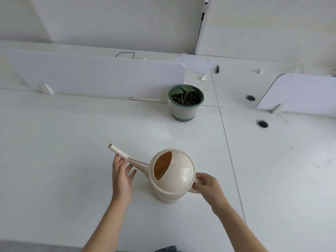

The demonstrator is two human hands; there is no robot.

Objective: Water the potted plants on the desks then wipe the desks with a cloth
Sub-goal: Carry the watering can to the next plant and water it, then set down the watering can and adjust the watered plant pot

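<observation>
A cream watering can (172,176) stands on the white desk (72,142), its long spout pointing up and to the left. My right hand (207,186) grips the can's handle on its right side. My left hand (121,175) is held flat with straight fingers just under the spout, touching it. Beyond the can, a small green-leaved plant in a pale, banded pot (185,102) stands near the end of a desk divider.
A low white divider panel (94,75) runs along the back of the desk; another (300,93) stands at right. Two round cable holes (262,124) sit in the right desk. Papers (196,63), a black pen (217,68) and crumpled scraps lie behind.
</observation>
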